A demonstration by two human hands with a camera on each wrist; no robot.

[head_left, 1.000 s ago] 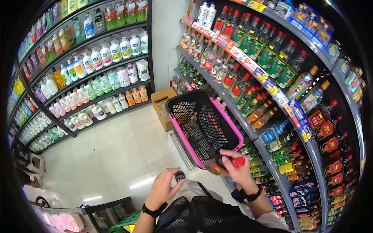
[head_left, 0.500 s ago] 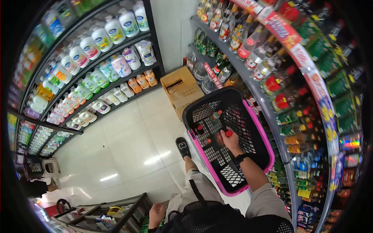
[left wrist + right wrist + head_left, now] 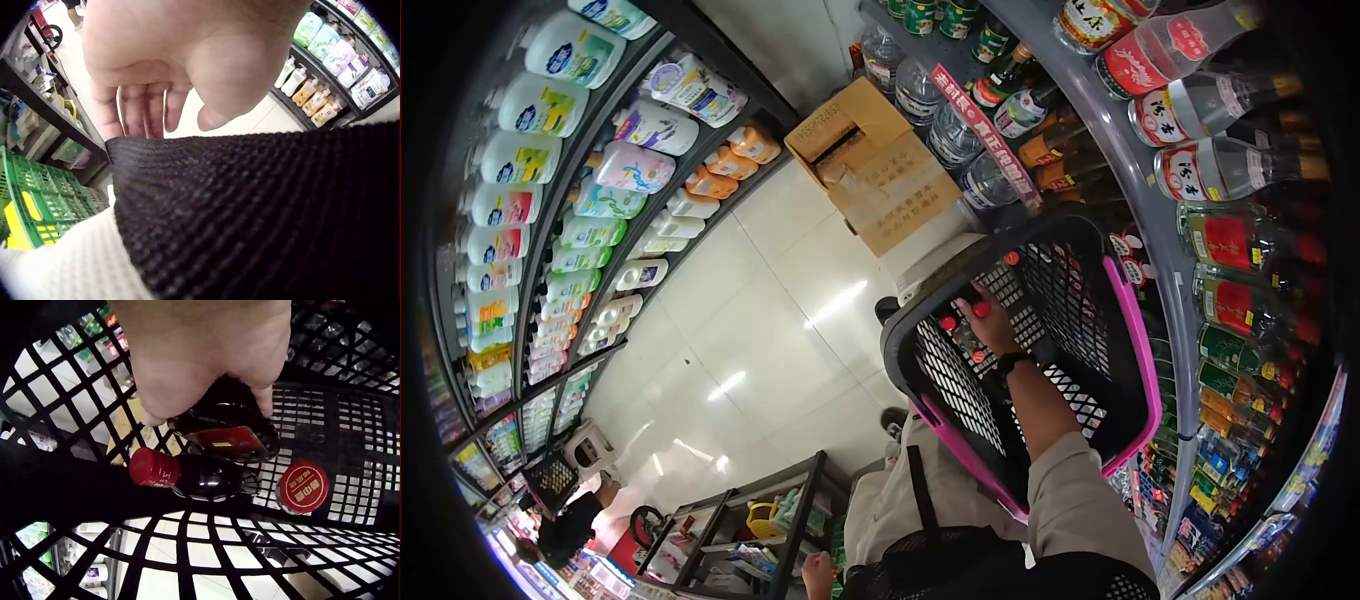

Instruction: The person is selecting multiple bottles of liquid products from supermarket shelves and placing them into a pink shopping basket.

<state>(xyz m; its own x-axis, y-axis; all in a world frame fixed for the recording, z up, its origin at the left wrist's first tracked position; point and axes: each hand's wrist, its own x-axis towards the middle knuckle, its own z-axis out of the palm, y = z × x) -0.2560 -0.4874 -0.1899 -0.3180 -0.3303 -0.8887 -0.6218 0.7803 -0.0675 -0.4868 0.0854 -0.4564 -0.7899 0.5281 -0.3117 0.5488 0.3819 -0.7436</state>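
Down inside a black shopping basket [image 3: 1138,350] with pink edging, my right hand [image 3: 997,332] grips a dark bottle [image 3: 228,442] with a red label. The thumb and fingers wrap its upper part in the right wrist view. Beside it lies a dark bottle with a red cap [image 3: 153,467], and another red cap [image 3: 302,487] shows to the right. From the head view, a red-capped bottle [image 3: 1011,259] stands near the basket's far end. My left hand [image 3: 181,56] hangs low by my left side with loosely bent fingers, holding nothing, above a black mesh fabric [image 3: 250,206].
A cardboard box [image 3: 890,185] sits on the floor beyond the basket. Shelves of glass bottles [image 3: 1225,235] run along the right, and shelves of pump bottles [image 3: 635,165] along the left. A dark rack [image 3: 800,520] and a green crate [image 3: 53,194] stand near my left. Another person [image 3: 565,530] is at far left.
My right hand has carried the bottle from above the basket's near rim down into it. The left hand has dropped to my side. The head view has moved closer to the basket and box.
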